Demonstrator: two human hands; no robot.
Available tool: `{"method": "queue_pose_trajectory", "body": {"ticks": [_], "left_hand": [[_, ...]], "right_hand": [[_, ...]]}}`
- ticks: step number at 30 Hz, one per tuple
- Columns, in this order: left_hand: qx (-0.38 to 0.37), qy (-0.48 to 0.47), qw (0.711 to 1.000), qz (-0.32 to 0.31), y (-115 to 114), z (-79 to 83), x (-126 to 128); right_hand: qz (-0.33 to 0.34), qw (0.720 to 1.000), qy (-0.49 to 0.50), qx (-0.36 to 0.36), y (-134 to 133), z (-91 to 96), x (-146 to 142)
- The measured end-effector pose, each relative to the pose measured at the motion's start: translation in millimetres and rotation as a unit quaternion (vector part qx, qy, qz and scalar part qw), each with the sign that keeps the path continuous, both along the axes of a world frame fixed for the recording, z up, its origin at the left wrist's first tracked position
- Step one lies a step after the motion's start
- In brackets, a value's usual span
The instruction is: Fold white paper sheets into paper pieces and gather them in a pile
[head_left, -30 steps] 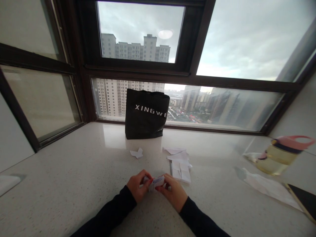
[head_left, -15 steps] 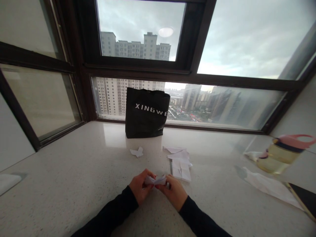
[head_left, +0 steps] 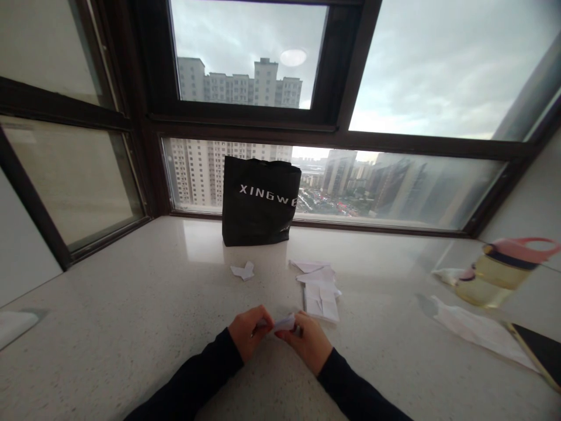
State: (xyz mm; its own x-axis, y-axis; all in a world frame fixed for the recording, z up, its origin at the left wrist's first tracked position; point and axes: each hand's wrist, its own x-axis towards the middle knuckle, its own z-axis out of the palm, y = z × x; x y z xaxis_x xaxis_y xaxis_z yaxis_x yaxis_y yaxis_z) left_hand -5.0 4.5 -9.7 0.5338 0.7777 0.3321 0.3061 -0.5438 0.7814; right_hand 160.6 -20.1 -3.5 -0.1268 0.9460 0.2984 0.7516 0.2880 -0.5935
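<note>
A small folded piece of white paper (head_left: 286,321) is held low over the pale speckled counter (head_left: 175,298). My right hand (head_left: 309,341) pinches it between thumb and fingers at its right end. My left hand (head_left: 250,331) is closed at the paper's left end, thumb and fingertips pressed together around its edge. Just beyond my right hand lie several folded white papers (head_left: 321,299), partly overlapping. Ahead of my left hand rests a small folded paper piece (head_left: 243,271) with pointed ends.
A black bag (head_left: 262,204) with white lettering stands at the back against the window. On the right are a yellow bottle with a pink lid (head_left: 497,278), a white tissue-like sheet (head_left: 477,330) and a dark flat device (head_left: 541,351). A white object (head_left: 17,326) lies far left.
The left part of the paper that showed between my hands has folded down or gone behind my left fingers. My left fingertips have closed together. My right hand keeps its place.
</note>
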Motion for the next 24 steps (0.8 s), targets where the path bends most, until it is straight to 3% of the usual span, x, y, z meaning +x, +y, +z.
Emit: {"method": "queue_pose_trajectory", "body": {"ticks": [2,4,6,10,13,16,20,24], "left_hand": [[-0.024,-0.025,0.999,0.014,4.2,6.8,-1.4],[-0.037,-0.037,0.996,0.068,18.1,16.8,-4.9],[-0.025,0.057,0.981,0.184,41.3,26.5,-10.0],[-0.004,0.139,0.945,0.295,92.4,34.4,-20.2],[-0.004,0.182,0.921,0.344,114.4,31.2,-23.7],[-0.019,0.207,0.919,0.334,123.6,28.3,-23.5],[-0.034,0.204,0.945,0.252,123.2,31.0,-18.7],[-0.044,0.168,0.971,0.162,88.5,28.7,-11.2]], "right_hand": [[-0.005,1.0,-0.001,0.002,0.1,-1.1,-0.6],[-0.003,1.0,-0.003,0.003,0.7,-1.3,-0.6],[-0.005,1.0,-0.007,-0.009,1.5,-0.7,0.3],[-0.028,0.999,0.01,0.014,2.7,-0.9,3.1],[-0.032,0.999,0.01,0.011,3.4,-4.9,3.6],[-0.032,0.999,0.007,-0.014,4.8,-8.7,3.1],[-0.014,1.0,0.021,0.0,6.0,-7.5,2.8],[0.012,1.0,0.01,0.007,4.1,-4.7,0.9]]}}
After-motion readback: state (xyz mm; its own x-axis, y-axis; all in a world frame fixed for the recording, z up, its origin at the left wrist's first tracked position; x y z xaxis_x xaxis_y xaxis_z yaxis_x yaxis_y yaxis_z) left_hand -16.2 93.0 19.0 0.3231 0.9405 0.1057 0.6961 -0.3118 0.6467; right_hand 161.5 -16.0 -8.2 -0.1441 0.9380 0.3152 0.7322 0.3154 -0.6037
